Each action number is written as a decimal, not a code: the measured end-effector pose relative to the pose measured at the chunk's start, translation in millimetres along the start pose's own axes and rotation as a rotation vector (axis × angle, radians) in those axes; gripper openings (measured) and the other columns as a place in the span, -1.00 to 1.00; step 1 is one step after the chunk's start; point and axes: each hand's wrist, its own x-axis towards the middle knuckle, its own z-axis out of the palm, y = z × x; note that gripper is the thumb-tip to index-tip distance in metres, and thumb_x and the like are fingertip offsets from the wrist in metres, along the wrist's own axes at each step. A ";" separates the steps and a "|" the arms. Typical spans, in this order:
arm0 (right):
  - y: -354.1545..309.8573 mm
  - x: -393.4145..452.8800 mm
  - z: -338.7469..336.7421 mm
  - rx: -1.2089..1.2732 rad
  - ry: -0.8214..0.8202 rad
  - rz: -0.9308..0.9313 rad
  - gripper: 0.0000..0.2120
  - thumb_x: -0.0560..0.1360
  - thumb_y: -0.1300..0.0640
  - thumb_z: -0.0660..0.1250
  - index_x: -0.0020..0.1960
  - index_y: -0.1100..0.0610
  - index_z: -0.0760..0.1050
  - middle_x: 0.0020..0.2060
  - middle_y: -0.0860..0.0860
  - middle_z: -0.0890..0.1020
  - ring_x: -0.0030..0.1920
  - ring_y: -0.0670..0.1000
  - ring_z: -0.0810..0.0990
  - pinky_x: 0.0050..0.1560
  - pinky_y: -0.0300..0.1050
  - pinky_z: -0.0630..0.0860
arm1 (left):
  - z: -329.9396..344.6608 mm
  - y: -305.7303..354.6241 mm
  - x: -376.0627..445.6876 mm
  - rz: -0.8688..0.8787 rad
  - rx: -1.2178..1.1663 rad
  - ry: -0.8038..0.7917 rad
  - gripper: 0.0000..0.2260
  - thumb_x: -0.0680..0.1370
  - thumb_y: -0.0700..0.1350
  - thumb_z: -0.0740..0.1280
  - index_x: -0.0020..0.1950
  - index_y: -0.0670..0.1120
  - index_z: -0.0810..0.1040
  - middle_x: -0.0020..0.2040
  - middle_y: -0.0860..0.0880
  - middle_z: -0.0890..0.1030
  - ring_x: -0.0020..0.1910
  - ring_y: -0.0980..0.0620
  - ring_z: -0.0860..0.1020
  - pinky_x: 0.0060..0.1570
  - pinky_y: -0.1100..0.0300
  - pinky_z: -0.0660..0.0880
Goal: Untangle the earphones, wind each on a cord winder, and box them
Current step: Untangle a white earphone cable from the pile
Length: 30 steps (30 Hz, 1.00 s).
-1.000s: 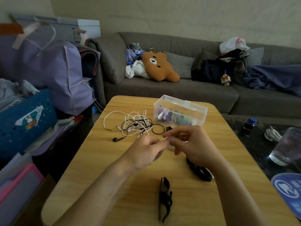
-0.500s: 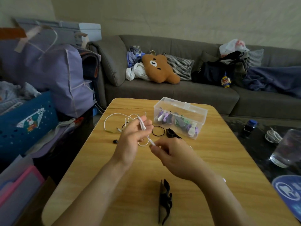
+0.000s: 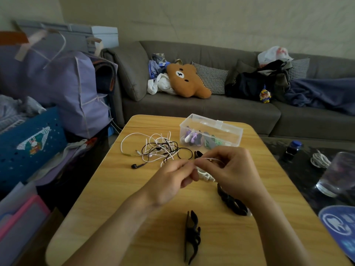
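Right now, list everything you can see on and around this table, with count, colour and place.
table: one, light wood, centre
earphone tangle: one heap, white and black cords, far left of table
clear box: one, transparent, far end of table, coloured winders inside
black winders: one at near edge, one under the right wrist, one just this side of the box
white winder: one, on the table below the hands
sofa: one, grey, behind the table
bear cushion: one, brown, on the sofa
glass: one, clear, right side table
left hand: pinches the white cord
right hand: pinches the same cord
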 end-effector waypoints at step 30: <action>5.8 1.5 -5.7 -0.038 -0.006 0.049 -0.91 0.38 0.04 0.57 -0.20 0.03 0.69 -0.52 -0.07 0.55 -0.51 -0.13 0.38 -0.46 -0.26 0.36 | -1.8 -3.7 -1.2 -0.002 0.212 0.081 -0.62 0.63 0.10 0.15 -0.26 -0.12 0.44 -0.35 -0.04 0.38 -0.34 0.01 0.31 -0.27 0.09 0.26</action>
